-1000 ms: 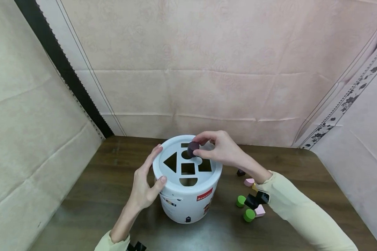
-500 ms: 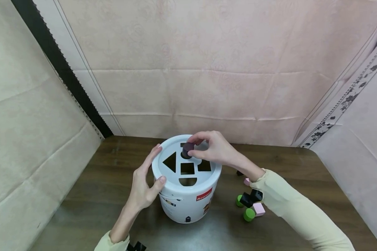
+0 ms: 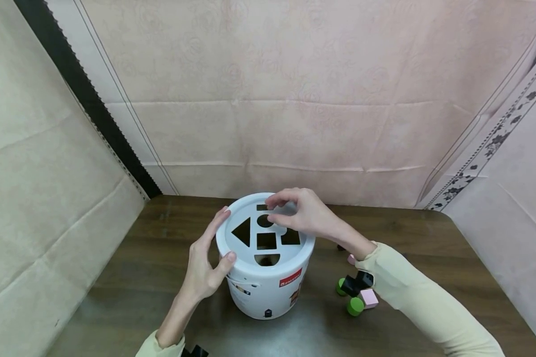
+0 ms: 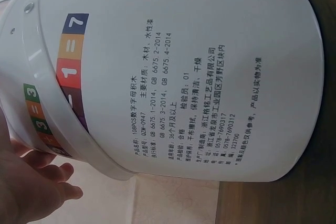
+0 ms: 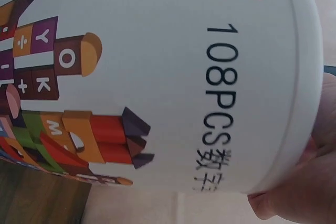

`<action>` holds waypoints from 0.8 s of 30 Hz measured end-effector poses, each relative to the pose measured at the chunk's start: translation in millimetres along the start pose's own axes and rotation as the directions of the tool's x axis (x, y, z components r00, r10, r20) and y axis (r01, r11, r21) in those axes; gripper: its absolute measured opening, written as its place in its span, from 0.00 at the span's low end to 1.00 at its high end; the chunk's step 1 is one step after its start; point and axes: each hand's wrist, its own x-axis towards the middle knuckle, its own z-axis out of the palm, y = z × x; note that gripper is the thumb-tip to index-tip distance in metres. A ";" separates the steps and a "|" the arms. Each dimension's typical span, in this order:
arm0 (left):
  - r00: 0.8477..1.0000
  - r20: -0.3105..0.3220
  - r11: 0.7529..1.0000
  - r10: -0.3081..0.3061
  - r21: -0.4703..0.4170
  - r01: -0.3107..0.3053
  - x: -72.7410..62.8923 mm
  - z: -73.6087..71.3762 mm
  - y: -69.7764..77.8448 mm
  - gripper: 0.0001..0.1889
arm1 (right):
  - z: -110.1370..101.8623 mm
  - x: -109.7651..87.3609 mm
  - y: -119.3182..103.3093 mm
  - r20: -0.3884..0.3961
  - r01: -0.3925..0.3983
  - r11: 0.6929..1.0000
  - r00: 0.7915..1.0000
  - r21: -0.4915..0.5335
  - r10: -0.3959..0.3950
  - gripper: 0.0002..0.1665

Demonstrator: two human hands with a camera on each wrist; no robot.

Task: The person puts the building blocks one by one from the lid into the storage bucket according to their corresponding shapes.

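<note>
A white bucket stands upright on the bench. Right of the bucket, a green block lies just beside a pink block; neither is touched. At the bucket's left side, the left hand rests on the rim, thumb and fingers spread. Over the bucket's lid, the right hand is poised beside the round hole, fingertips parted, nothing visible between. Judgement: brace the bucket steadily, square each block to a matching opening, release without forcing.
</note>
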 end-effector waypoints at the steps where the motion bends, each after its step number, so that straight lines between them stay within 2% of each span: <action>1: 1.000 -0.002 1.000 0.006 0.000 -0.006 0.1 0.7 -0.4 0.37 | -1.9 -1.7 0.5 -0.009 -0.010 1.000 1.000 0.006 0.010 0.17; 5: 0.999 -0.015 0.999 0.039 0.001 -0.039 1.1 3.4 -1.7 0.37 | -16.2 -12.2 1.8 -0.059 -0.057 0.998 0.997 0.027 0.059 0.16; 10: 0.998 -0.025 0.998 0.064 -0.005 -0.064 2.6 4.8 -1.6 0.36 | -44.3 -36.8 4.4 -0.127 -0.091 0.996 0.988 0.018 0.093 0.15; 18: 0.996 -0.050 0.997 0.072 -0.015 -0.073 0.0 2.8 0.1 0.36 | -80.1 -94.6 13.6 -0.256 -0.165 0.986 0.955 -0.030 0.152 0.14; 24: 0.994 -0.062 0.995 0.090 -0.036 -0.092 2.2 4.4 -0.5 0.36 | -97.0 -145.2 33.3 -0.332 -0.220 0.974 0.923 -0.049 0.192 0.17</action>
